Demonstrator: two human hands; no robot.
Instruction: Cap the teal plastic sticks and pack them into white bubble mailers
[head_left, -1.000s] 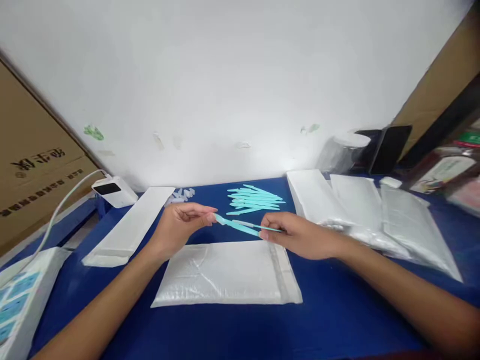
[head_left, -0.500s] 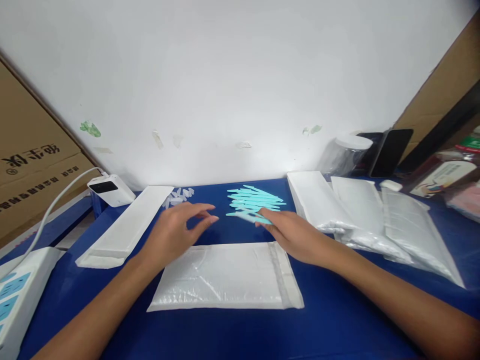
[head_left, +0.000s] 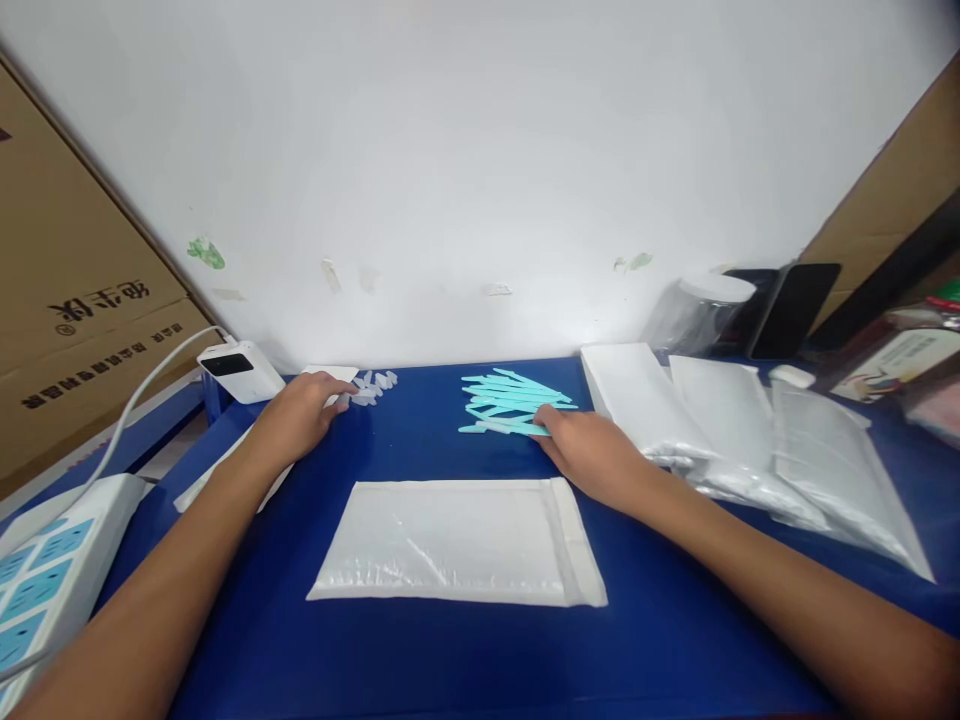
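"My right grip (head_left: 592, 450) is at the near right ends of the slim turquoise plastic sticks (head_left: 514, 390); whether it's clamped on one, I cannot tell. My left grip (head_left: 304, 410) bends over the small translucent whitish pieces (head_left: 379, 384), and its pinch is just as unclear to me."

"Where do they lie?"

"Both piles are on the blue table (head_left: 480, 650) by the white wall (head_left: 480, 180), sticks right of the pieces, well apart."

"What could go wrong?"

"The sticks overlap and cross, so pulling one out might drag its neighbours along or fan the pile. The pieces look small and smooth; a careless pinch could flick one away or catch two."

"And the flat white padded envelope (head_left: 450, 545)?"

"It's nearer me, between my forearms. A low sleeveless forearm could nudge it askew."
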